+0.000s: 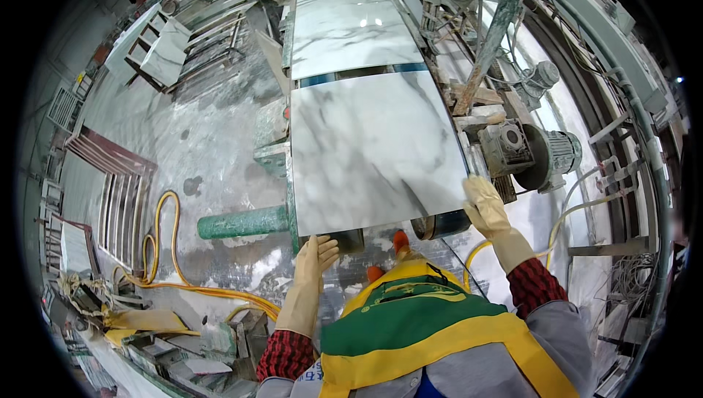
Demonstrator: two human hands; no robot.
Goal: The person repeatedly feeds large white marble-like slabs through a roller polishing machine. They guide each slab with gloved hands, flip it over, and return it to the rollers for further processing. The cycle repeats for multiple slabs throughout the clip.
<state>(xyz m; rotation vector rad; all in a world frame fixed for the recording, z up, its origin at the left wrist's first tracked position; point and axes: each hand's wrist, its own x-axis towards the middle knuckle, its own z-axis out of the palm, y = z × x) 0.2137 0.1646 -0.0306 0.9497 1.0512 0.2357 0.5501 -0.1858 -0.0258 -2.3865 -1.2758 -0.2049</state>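
A white marble slab with grey veins lies flat on a conveyor machine in front of me. My left hand, in a cream rubber glove, presses against the slab's near edge at the left corner. Also gloved, my right hand rests on the slab's near right corner, fingers spread along the edge. A second marble slab lies further along the conveyor, with a narrow gap between the two. Black rollers show under the near edge. I wear a green and yellow apron.
An electric motor and grinding unit stand right of the slab. A green cylinder sticks out to the left. Yellow hoses lie on the wet floor. Marble pieces lean on racks at the far left. Debris lies at lower left.
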